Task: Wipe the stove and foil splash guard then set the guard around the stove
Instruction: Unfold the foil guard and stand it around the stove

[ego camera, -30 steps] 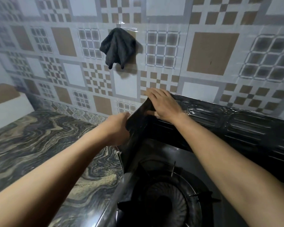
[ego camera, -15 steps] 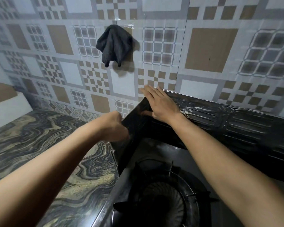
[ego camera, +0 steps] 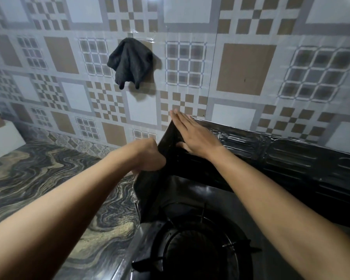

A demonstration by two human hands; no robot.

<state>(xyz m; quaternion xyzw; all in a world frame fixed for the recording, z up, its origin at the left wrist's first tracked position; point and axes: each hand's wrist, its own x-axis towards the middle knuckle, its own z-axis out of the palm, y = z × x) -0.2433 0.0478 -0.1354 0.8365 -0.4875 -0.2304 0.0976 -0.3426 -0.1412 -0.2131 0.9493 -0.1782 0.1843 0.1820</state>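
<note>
In the head view, a dark foil splash guard [ego camera: 281, 158] is seen standing upright along the back and left side of a black stove [ego camera: 190, 199], bent into a corner just in front of the patterned tile wall [ego camera: 247, 69]. The guard's long back panel runs off to the right along the wall, its embossed ribs catching some light; its shorter left panel comes forward along the stove's left edge, ending near the burner grate [ego camera: 200, 249].

The left hand [ego camera: 148, 156] is curled against the outer face of the left panel, at its upper edge. The panel appears to be gripped between thumb and fingers, though the fingertips are hidden behind the foil (so the exact hold cannot be told). The right hand [ego camera: 194, 134] is laid flat on the guard at the corner fold, fingers straight and close together, pointing up and to the left toward the wall; nothing is enclosed by it. The right thumb is seen tucked under the palm against the inner face of the foil.

A dark grey cloth [ego camera: 129, 61] is seen hanging on the wall, above the hands and well apart from them, under a strip of clear tape. To the left of the stove, a marbled countertop [ego camera: 49, 188] of swirling brown and grey is crossed by the left forearm. Both forearms are bare.
</note>
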